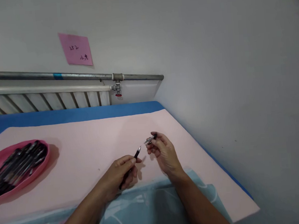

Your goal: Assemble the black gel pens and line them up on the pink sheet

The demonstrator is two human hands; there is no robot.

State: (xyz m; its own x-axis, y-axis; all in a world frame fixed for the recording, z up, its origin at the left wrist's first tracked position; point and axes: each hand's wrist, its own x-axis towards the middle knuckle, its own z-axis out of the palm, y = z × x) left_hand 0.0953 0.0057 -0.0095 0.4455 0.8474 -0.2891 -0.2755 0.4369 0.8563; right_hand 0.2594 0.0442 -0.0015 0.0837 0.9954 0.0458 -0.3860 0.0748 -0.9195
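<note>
My left hand is closed around a black pen, its tip pointing up and to the right. My right hand pinches a small pen cap with a silvery clip, held just right of the pen's tip and apart from it. Both hands hover over a pale pink sheet that covers the table.
A pink oval tray at the left holds several black pens. A blue mat lies under the pink sheet. Behind are a radiator, a metal pipe and a pink note on the wall. A light blue cloth lies near me.
</note>
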